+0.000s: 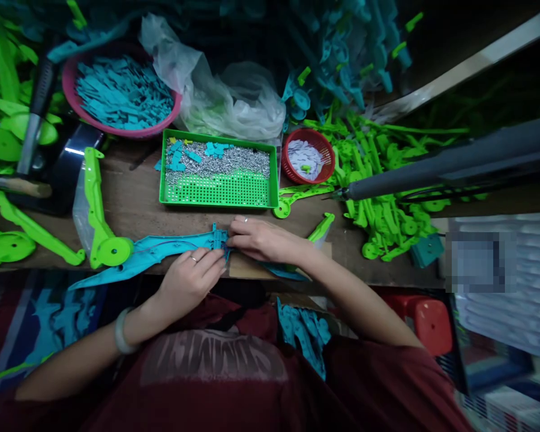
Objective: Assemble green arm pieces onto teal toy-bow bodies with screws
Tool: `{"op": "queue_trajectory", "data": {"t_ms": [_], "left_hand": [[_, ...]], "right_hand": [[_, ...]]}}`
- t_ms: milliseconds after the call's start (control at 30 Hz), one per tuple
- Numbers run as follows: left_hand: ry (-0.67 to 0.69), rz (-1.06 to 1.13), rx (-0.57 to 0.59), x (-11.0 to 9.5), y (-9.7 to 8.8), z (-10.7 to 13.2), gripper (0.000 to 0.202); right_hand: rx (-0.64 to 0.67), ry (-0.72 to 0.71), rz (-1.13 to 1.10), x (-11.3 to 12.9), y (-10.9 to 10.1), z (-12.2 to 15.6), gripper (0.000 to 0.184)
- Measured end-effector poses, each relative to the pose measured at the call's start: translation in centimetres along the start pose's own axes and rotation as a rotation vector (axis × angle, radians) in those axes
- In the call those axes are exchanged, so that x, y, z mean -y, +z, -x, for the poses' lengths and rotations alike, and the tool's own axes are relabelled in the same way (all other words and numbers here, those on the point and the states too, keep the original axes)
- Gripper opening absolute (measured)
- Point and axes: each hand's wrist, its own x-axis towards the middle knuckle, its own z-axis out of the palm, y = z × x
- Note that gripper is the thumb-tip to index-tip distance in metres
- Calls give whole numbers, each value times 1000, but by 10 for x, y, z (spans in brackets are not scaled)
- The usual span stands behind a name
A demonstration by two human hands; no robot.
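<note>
A long blue plastic part lies along the bench's front edge, its pointed end to the left and a thin dark wire running along it. My left hand, with a ring and a pale bangle, grips the part's right portion from the near side, fingers closed. Just to the right, my right hand has its fingers pinched together at the part's end. Whatever small piece sits between those fingertips is hidden. Beneath the right wrist, another blue piece and a flat brown sheet show on the bench.
A green tray of screws and small blue pieces stands behind my hands. Nearby are a pink basin of blue pieces and a red basket of white pieces. A grey power screwdriver reaches in from the right above green parts. A hammer lies left.
</note>
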Motion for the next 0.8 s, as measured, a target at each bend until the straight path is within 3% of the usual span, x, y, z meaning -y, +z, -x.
{"op": "queue_trajectory", "data": {"t_ms": [133,267,467,600,667,733,800], "left_hand": [[-55,17,27,-2,-2,-6,15],[-1,-3,34,1,-2,-2,20],[-49,-31,18,-3,-5,-3,19],[42,-77,5,-6,-3,-11,18],[87,-81,5,-5,-2,-14,16],[104,-86,21,-4,-2,-16,15],[114,-91,55,-3,-3,-18,16]], "right_hand": [[-5,-47,-2,-4,-1,1,26],[-38,-80,109,-7,7,-4,30],[-68,-49,87,-6,12,-5,33],[-68,-34,51,-6,6,7,26],[-189,-12,-36,-7,2,18,26],[-399,64,-97,-6,-1,30,25],[-533,137,-57,0,1,41,23]]}}
